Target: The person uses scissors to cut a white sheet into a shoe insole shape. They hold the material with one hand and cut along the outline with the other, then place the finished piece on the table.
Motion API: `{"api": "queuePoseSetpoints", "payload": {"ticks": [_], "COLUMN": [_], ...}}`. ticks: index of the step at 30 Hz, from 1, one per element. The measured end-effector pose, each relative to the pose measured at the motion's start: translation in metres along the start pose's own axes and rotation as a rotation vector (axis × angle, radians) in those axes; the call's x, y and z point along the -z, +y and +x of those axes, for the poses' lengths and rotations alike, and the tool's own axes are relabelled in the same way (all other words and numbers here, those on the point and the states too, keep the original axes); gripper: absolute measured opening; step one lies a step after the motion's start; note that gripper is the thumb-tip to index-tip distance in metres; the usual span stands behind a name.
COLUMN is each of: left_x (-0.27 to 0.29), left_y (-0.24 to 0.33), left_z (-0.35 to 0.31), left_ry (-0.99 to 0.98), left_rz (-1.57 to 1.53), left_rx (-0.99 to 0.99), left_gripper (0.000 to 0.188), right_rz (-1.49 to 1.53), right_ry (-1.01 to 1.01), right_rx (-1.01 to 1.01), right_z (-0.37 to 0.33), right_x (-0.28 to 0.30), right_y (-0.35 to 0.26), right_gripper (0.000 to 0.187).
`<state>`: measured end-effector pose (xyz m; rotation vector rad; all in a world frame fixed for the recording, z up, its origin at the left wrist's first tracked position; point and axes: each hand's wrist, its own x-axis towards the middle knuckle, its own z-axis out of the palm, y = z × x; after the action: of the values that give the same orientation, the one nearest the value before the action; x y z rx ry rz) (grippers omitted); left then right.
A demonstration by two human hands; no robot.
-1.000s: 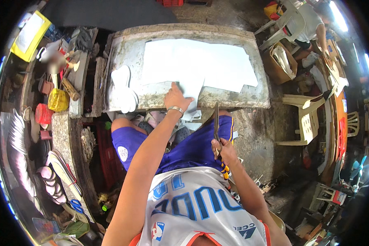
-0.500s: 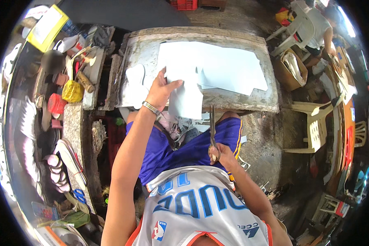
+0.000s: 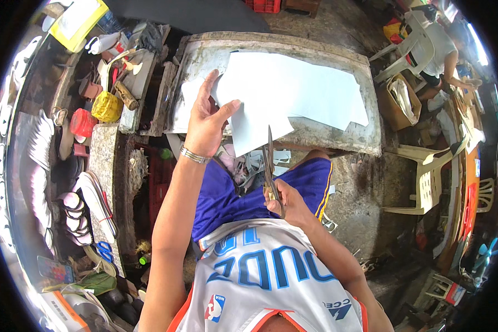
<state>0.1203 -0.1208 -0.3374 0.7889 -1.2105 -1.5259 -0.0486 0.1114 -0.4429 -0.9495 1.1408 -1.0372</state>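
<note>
My left hand (image 3: 209,124), with a metal bracelet at its wrist, lies at the left edge of a white sheet (image 3: 260,88) on the low worktable. Its thumb rests on the sheet while the forefinger stretches out apart from it. The other fingers are mostly hidden. My right hand (image 3: 286,202) is closed round the handles of metal scissors (image 3: 269,166). Their blades point away from me, slightly parted, with the upper tip over the sheet's near edge. Part of the sheet hangs over the table edge. White flat shapes (image 3: 187,105) lie left of my left hand, partly covered.
The worktable (image 3: 326,141) has a worn wooden rim. Scraps (image 3: 263,160) lie between my knees. At left stand a yellow container (image 3: 106,106), a red one (image 3: 83,123), soles and blue-handled scissors (image 3: 104,252). Plastic chairs (image 3: 426,180), a cardboard box (image 3: 395,105) and another person (image 3: 442,52) are at right.
The scissors and my right hand have moved left and forward, and the blades have parted slightly. The sheet's near part has turned, its lower corner swinging left. My left forefinger now reaches further out.
</note>
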Motion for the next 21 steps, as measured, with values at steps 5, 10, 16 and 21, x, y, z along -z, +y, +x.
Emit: {"api": "queuePoseSetpoints", "payload": {"ticks": [5, 10, 16, 21], "left_x": [0.001, 0.004, 0.002, 0.003], "left_y": [-0.001, 0.004, 0.006, 0.008], "left_z": [-0.007, -0.012, -0.015, -0.017], "left_ry": [0.008, -0.012, 0.003, -0.006], "left_rz": [0.058, 0.133, 0.164, 0.181], "left_rx": [-0.02, -0.003, -0.023, -0.014], "left_gripper": [0.087, 0.09, 0.087, 0.089], "right_rz": [-0.023, -0.021, -0.042, -0.1], "right_ry": [0.02, 0.027, 0.04, 0.067], "right_rx": [0.006, 0.015, -0.037, -0.082], "right_z": [0.002, 0.002, 0.001, -0.002], "right_x": [0.002, 0.001, 0.001, 0.001], "right_y": [-0.012, -0.017, -0.023, -0.03], "right_gripper": [0.059, 0.057, 0.057, 0.057]}}
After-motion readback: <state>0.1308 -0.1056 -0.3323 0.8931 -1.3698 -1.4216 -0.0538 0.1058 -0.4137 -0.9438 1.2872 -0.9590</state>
